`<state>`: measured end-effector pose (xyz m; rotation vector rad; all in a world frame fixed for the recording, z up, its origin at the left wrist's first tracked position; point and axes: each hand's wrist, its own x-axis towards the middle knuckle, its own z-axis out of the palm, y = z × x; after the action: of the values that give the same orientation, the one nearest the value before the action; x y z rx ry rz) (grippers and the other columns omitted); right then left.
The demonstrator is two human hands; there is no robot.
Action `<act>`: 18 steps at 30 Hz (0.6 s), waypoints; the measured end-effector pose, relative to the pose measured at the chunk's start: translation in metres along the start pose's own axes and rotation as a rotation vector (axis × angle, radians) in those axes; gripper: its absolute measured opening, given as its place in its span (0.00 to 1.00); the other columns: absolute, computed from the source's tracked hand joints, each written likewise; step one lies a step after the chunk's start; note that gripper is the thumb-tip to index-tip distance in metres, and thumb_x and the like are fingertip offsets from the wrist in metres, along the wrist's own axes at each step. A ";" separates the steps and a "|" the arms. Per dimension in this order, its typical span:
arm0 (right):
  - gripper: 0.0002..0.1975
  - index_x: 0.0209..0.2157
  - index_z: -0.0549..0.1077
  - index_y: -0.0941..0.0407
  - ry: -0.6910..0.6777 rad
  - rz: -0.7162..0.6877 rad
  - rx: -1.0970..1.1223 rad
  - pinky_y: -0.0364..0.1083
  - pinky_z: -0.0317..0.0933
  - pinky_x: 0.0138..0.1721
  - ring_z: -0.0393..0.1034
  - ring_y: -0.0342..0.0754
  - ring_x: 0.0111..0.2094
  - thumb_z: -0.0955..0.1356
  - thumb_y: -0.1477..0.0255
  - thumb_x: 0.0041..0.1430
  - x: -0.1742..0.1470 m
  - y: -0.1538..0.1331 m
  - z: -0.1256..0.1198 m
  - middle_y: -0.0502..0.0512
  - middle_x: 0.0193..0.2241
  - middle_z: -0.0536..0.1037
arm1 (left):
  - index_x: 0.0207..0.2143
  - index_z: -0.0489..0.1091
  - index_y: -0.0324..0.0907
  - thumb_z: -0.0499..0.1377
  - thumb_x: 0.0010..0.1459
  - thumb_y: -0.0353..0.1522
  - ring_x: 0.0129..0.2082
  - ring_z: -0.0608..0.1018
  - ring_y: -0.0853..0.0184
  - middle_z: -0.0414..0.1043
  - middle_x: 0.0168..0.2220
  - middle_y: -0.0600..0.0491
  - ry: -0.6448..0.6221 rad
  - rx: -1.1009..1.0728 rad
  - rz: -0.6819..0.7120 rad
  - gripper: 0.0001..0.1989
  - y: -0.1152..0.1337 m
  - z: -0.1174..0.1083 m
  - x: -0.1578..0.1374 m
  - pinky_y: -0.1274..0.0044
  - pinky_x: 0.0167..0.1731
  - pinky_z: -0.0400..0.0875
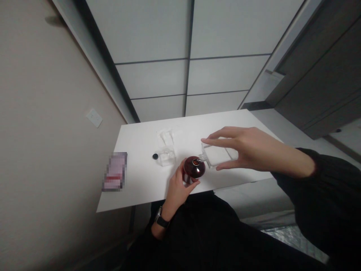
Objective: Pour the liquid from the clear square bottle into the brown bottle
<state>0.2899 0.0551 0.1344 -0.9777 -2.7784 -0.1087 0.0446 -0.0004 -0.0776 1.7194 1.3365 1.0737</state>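
Observation:
My left hand [179, 185] is wrapped round a dark amber bottle [194, 169] that stands near the front edge of the white table. Its round mouth is uncovered and faces up. In my right hand [237, 148] lies a clear square bottle [218, 155], tipped on its side, with the threaded neck pointing left at the amber bottle's mouth. The two mouths meet or nearly meet; I cannot tell whether liquid is passing. Farther left on the table is a clear container [167, 156], with a small black cap [155, 156] beside it.
Behind the clear container lies another transparent piece [166, 136], its kind unclear. A blurred pinkish rectangular object [115, 171] rests at the left edge of the white table [138, 192]. A wall with a socket plate [94, 117] borders the left; pale panelled doors [158, 77] stand behind.

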 end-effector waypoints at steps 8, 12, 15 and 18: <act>0.32 0.65 0.75 0.53 -0.034 -0.031 -0.061 0.52 0.75 0.43 0.81 0.61 0.52 0.78 0.60 0.62 0.003 -0.001 -0.003 0.63 0.55 0.84 | 0.72 0.58 0.47 0.74 0.55 0.33 0.67 0.75 0.51 0.71 0.68 0.44 0.005 -0.007 0.012 0.46 0.001 0.000 0.000 0.60 0.67 0.69; 0.31 0.65 0.75 0.52 -0.039 -0.029 -0.063 0.51 0.75 0.43 0.81 0.61 0.52 0.77 0.59 0.62 0.003 -0.001 -0.005 0.62 0.54 0.84 | 0.72 0.58 0.48 0.74 0.55 0.33 0.67 0.75 0.51 0.71 0.68 0.44 0.008 -0.007 0.013 0.46 0.002 -0.001 0.000 0.60 0.67 0.69; 0.32 0.65 0.74 0.52 -0.049 -0.037 -0.061 0.51 0.75 0.43 0.81 0.60 0.52 0.77 0.59 0.63 0.003 -0.001 -0.007 0.62 0.55 0.84 | 0.72 0.57 0.48 0.75 0.55 0.33 0.66 0.76 0.51 0.72 0.68 0.44 0.001 -0.015 0.002 0.46 0.003 -0.001 0.000 0.60 0.66 0.70; 0.32 0.65 0.74 0.53 -0.054 -0.041 -0.062 0.51 0.74 0.43 0.81 0.60 0.52 0.78 0.60 0.62 0.004 -0.002 -0.008 0.62 0.55 0.84 | 0.72 0.57 0.47 0.75 0.55 0.33 0.66 0.76 0.51 0.72 0.68 0.43 0.002 -0.013 0.001 0.47 0.002 -0.001 0.000 0.60 0.66 0.70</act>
<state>0.2872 0.0550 0.1432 -0.9522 -2.8607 -0.1785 0.0449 -0.0008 -0.0756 1.7104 1.3277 1.0832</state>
